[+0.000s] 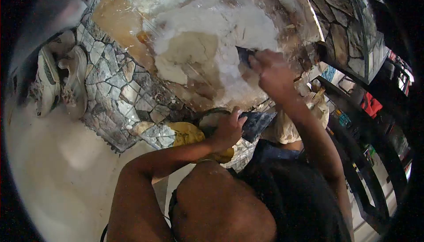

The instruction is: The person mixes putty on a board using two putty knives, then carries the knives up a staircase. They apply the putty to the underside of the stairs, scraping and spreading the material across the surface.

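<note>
My right hand is closed on a dark flat scraper, whose blade meets the wet white paste spread over a brownish sheet. Beside the paste lies a duller beige patch. Nearer my body, my left hand grips a second dark flat scraper, held just off the sheet's near edge. Under and beside that hand is something yellow, partly covered by my wrist.
Stone-patterned flooring surrounds the sheet. A pair of worn shoes stands at the left. To the right are a crumpled pale bag and a dark slatted railing. My bent knee is close below my left hand.
</note>
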Demonstrator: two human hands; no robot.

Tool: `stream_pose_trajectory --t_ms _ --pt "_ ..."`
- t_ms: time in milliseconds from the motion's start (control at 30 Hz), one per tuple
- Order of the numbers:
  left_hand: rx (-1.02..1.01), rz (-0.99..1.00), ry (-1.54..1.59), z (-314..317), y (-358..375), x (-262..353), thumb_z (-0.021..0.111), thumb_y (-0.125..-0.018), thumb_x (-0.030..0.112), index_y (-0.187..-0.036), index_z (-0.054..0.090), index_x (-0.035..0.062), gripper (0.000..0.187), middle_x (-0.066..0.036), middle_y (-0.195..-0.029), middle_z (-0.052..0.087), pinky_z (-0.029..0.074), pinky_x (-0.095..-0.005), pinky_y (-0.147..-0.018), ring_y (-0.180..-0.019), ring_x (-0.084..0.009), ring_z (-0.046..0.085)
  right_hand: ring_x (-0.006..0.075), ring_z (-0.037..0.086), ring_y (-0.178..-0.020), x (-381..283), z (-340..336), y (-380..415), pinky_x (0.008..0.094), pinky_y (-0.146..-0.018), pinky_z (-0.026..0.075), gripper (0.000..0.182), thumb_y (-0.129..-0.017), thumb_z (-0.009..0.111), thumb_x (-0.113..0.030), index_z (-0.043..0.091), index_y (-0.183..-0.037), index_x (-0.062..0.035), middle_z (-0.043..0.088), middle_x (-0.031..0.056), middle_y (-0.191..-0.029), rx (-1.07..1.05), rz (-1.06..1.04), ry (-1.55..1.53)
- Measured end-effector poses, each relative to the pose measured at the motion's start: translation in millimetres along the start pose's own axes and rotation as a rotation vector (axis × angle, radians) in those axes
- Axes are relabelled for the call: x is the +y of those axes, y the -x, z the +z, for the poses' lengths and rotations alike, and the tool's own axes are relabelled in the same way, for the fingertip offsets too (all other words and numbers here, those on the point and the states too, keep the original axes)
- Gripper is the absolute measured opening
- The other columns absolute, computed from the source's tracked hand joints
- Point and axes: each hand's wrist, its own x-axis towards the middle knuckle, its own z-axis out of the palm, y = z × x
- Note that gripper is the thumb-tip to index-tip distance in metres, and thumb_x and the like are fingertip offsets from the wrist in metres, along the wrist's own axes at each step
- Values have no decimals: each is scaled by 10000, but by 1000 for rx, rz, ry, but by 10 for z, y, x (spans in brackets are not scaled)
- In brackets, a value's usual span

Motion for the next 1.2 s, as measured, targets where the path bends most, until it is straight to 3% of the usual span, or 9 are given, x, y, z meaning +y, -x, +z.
stream_pose_trajectory --t_ms 267,400,533,600,700,800,967,1067,1200 --pt "123 69 -42 176 45 -124 496 -869 202 -1114 429 -47 355 -265 -716 559 424 -472 -618 -691 -436 544 301 558 -844 2 -158 -175 392 -767 464 297 -557 601 18 653 -835 -73 582 108 -890 -112 83 32" --pt "0 91 45 75 44 -73 531 -853 211 -1153 444 -29 394 -258 -727 565 427 -469 -610 -677 -416 557 298 553 -866 41 -152 -194 391 -785 456 326 -566 593 19 658 -870 -83 570 103 -857 -116 208 54" --pt "253 241 -51 305 37 -221 534 -850 191 -1055 494 -11 290 -255 -709 557 429 -469 -581 -667 -419 549 286 534 -917 18 -136 -207 387 -786 454 346 -561 579 16 655 -884 -79 568 111 -885 -220 136 13" --pt "39 81 -33 116 4 -55 536 -849 169 -1042 492 -13 270 -252 -703 554 426 -464 -572 -666 -423 547 286 534 -928 116 -331 -382 387 -779 455 341 -570 571 13 654 -888 -79 571 111 -879 -209 216 2" --pt "1 82 80 148 -10 -83 523 -860 165 -1038 480 -23 262 -262 -741 562 424 -473 -597 -701 -434 548 297 545 -915 -18 -40 -194 389 -770 457 304 -601 546 11 659 -870 -77 582 122 -813 -37 23 42" --pt "14 136 98 149 11 -96 513 -867 163 -1061 454 -33 282 -278 -792 567 429 -475 -625 -743 -440 551 334 594 -828 68 -323 -403 436 -731 487 280 -676 570 -84 619 -949 -43 592 144 -894 -398 130 119" --pt "-121 23 52 -17 -47 101 514 -868 155 -1102 418 -59 331 -295 -853 569 441 -469 -657 -789 -443 554 315 599 -822 -49 -72 -303 423 -705 507 204 -729 523 -106 615 -894 -30 579 162 -905 -252 -6 138" --pt "-179 12 64 -89 -59 86 515 -868 161 -1101 417 -72 344 -295 -852 571 445 -470 -658 -783 -443 556 282 555 -936 69 -459 -610 374 -785 473 352 -608 549 14 657 -914 -121 575 88 -993 -373 246 102" --pt "-138 92 24 -81 -94 75 515 -868 167 -1112 418 -99 373 -290 -821 573 445 -471 -643 -757 -434 563 280 560 -925 -36 -53 -376 383 -766 478 343 -600 551 17 655 -906 -98 583 97 -979 -387 149 92"
